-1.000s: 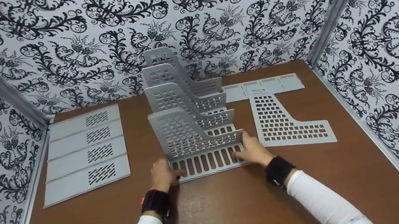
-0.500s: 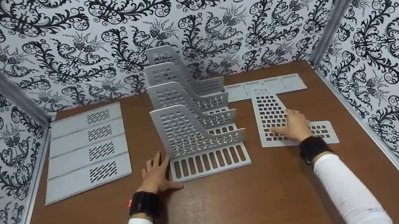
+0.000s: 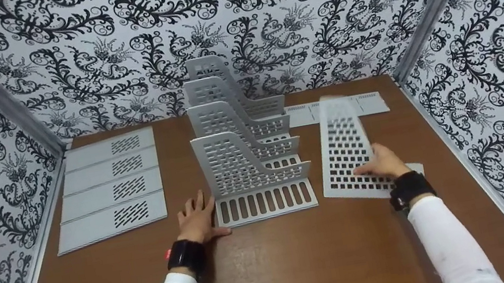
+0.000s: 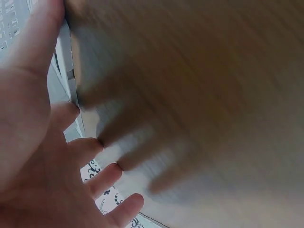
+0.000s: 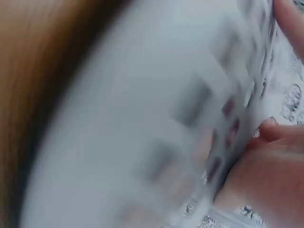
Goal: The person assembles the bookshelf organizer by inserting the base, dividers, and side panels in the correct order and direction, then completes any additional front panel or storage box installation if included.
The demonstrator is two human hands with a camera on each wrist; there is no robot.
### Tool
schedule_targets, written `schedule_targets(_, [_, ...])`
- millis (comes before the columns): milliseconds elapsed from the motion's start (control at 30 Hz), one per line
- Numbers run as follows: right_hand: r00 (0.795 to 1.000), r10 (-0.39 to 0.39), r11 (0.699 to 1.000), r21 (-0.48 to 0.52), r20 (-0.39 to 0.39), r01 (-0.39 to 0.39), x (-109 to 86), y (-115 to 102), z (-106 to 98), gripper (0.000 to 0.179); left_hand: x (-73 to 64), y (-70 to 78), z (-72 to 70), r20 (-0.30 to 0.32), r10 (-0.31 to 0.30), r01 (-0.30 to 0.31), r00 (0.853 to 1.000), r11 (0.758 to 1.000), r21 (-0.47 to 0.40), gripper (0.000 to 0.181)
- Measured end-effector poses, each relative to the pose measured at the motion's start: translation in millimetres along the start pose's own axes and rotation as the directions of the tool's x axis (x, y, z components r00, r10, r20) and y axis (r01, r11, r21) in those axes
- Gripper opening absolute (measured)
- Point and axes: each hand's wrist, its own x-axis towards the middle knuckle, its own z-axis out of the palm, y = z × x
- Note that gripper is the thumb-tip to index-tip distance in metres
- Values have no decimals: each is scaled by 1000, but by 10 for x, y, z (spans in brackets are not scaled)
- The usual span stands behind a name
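Observation:
A grey-white magazine file rack (image 3: 223, 139) stands mid-table, with several perforated dividers upright on a slotted base (image 3: 268, 216). My left hand (image 3: 196, 222) rests at the base's front left corner, fingers spread and thumb along the front edge. The left wrist view shows those fingers touching the edge. On the right, my right hand (image 3: 383, 163) grips a loose perforated divider panel (image 3: 335, 109) by its inner curved edge, thumb on the near face. This panel is tilted, its far end raised off the table. It fills the right wrist view, blurred, with fingers partly visible through its holes.
A flat grey sheet with several slotted sections (image 3: 103, 199) lies on the table's left. A narrower sectioned strip (image 3: 373, 103) lies at the back right, partly behind the raised panel. Patterned walls (image 3: 80, 62) enclose the brown table (image 3: 273, 271) at back and sides.
My right hand has left the rack's front right corner, moved right and taken hold of the loose panel, tilting it up. My left hand has loosened from the base, fingers now spread beside it.

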Motion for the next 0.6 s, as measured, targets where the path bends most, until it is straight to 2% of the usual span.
schedule_targets(67, [996,-89,992,87,-31,91,-53,-42,-24,66,7,-5,6,-8,-4,4,1000,1000,-14,105])
schedule_targets(100, [990,-131,986,99,-42,135,-87,-77,-35,62,12,-8,11,-11,-9,8,1000,1000,-17,104])
schedule_targets(233, [963,-259,962,71,-72,264,-219,-195,-28,52,34,17,21,-15,-26,26,1000,999,-18,103])
schedule_targets(467, [935,-323,939,77,-145,337,-401,-201,30,49,26,56,12,-17,-32,32,999,999,0,103])
schedule_targets(600, [904,-379,919,31,-196,393,-458,-177,55,41,21,51,27,-24,-39,39,999,999,7,102])
